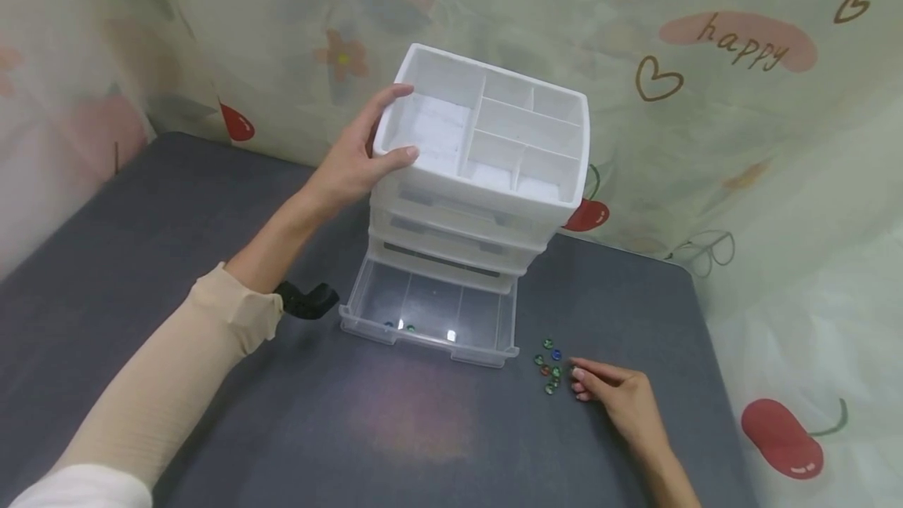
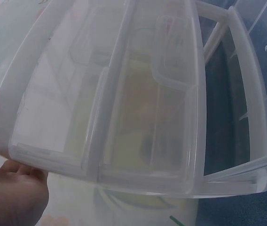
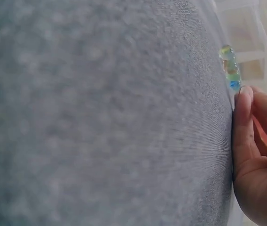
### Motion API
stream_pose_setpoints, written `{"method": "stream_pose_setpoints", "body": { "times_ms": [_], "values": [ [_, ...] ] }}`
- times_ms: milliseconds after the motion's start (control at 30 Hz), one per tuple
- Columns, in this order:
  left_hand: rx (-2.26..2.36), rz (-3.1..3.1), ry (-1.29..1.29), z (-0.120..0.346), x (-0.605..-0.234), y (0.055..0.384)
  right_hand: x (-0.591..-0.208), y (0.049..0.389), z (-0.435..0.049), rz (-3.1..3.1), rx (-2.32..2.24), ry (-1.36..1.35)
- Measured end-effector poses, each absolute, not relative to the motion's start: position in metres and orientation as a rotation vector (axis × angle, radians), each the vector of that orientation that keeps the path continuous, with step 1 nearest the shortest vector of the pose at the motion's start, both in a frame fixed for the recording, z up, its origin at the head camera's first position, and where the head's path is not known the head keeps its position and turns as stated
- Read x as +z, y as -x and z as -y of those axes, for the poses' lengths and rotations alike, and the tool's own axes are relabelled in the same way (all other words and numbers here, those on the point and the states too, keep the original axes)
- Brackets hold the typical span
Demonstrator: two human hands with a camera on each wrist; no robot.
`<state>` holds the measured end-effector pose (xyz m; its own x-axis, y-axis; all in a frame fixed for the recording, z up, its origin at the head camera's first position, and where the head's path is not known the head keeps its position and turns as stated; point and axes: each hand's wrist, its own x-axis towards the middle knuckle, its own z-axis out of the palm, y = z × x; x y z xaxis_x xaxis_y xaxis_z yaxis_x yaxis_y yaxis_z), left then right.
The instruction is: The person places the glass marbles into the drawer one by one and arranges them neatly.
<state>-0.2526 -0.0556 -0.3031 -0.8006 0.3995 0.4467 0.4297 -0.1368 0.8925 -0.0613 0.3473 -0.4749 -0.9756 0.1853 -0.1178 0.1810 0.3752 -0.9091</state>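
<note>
The gathering of glass beads (image 1: 556, 372) into the pulled-out bottom drawer (image 1: 430, 348) appears to be the step in hand. The beads are loosely clustered on the table (image 1: 317, 445), near the drawer's right front corner, while a blue bead (image 1: 389, 325) and a green bead (image 1: 411, 328) are seen inside it, close to its front wall. The plastic drawer unit (image 1: 480, 198) is gripped at its top left edge by the left hand (image 1: 360, 155). The thumb and index finger of the right hand (image 1: 617, 398) are brought together just beside the cluster; whether a bead is pinched between them cannot be told. A secure pinch, then a lift over the drawer's low wall, seems to be called for.
</note>
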Motion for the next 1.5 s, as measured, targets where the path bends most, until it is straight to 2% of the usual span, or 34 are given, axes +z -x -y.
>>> {"method": "stream_pose_setpoints", "body": {
  "times_ms": [500,733,1133,1500],
  "values": [
    [-2.149,2.046,0.982,0.055,-0.304,0.252,-0.459,0.069,-0.331,2.515,1.699,0.280],
    [-2.159,2.040,0.975,0.056,-0.304,0.252,-0.427,0.069,-0.307,2.540,1.732,0.169],
    [-2.107,2.070,0.957,0.056,-0.303,0.252,-0.406,0.079,-0.285,2.552,1.778,0.068],
    [-2.067,2.078,0.965,0.057,-0.304,0.254,-0.421,0.100,-0.278,2.532,1.779,-0.079]
  ]
}}
